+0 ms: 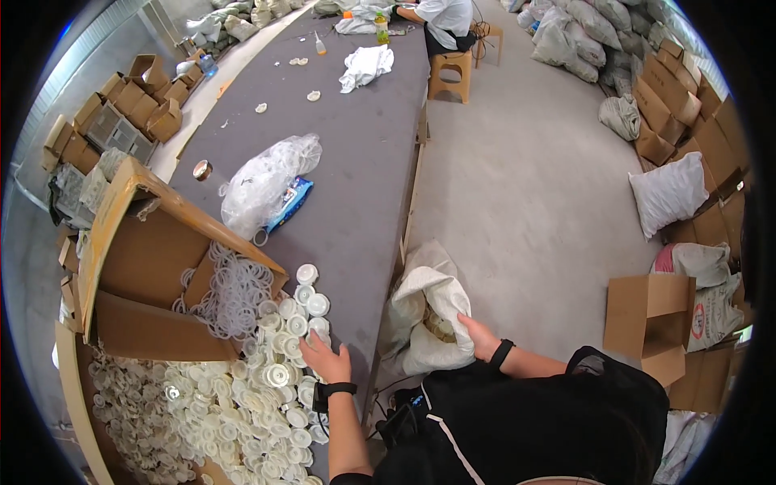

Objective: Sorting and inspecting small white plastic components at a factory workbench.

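My left hand [327, 360] lies at the right edge of a heap of white round plastic caps [234, 404] on the table, its fingers stretched out and touching the nearest caps. Beside the table's right edge, my right hand [482, 337] grips the rim of a white woven sack [436, 287]. The sack's mouth is open, and some pale contents show inside, too shaded to make out. Behind the heap a cardboard box [153, 250] lies on its side, with clear plastic rings [234, 291] spilling from it toward the caps.
The long grey-topped table [356, 162] carries a clear plastic bag [271, 182], a blue packet [291, 202], a tape roll [202, 170] and a white cloth [368, 66]. At its far end a person [444, 24] sits near a yellow stool [450, 77]. An open carton [647, 319] stands right.
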`<state>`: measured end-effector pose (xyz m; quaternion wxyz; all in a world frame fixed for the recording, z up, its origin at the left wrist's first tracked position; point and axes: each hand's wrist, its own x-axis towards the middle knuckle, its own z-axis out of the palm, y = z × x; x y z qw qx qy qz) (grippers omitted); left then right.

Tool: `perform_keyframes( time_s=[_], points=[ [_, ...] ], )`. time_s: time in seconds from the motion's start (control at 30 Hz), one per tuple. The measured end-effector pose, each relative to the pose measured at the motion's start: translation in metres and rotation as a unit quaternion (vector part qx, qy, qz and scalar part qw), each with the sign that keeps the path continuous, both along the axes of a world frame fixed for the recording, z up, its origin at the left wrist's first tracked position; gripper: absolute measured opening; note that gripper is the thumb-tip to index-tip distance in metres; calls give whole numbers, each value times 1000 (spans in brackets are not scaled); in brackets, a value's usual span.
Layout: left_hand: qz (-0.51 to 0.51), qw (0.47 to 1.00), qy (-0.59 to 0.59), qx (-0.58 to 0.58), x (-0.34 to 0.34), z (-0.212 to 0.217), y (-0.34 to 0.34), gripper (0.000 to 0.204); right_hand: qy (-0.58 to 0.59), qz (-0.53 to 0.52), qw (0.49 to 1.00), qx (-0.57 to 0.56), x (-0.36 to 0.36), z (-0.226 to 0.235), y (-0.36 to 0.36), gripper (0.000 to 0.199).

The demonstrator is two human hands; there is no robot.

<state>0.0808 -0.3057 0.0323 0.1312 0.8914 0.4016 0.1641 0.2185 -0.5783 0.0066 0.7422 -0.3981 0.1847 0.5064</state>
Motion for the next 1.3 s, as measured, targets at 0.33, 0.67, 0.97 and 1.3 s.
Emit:
perform_keyframes(
  time_s=[0.33, 0.67, 0.97, 1.3],
  points=[
    [7, 996, -90, -22, -13, -7, 15, 65, 4, 0, 1000, -11, 5, -5, -6, 46],
    [-33, 480, -502, -719, 12, 27, -29, 61, 8, -40, 999, 9, 4, -3, -16, 44],
    [-108, 504, -265, -815, 47, -25, -98, 59, 19, -71, 997, 15, 2, -10, -28, 44],
    [-76, 955, -183, -222, 54, -40, -27, 35, 5, -70, 997, 34, 1, -15, -41, 46]
  ],
)
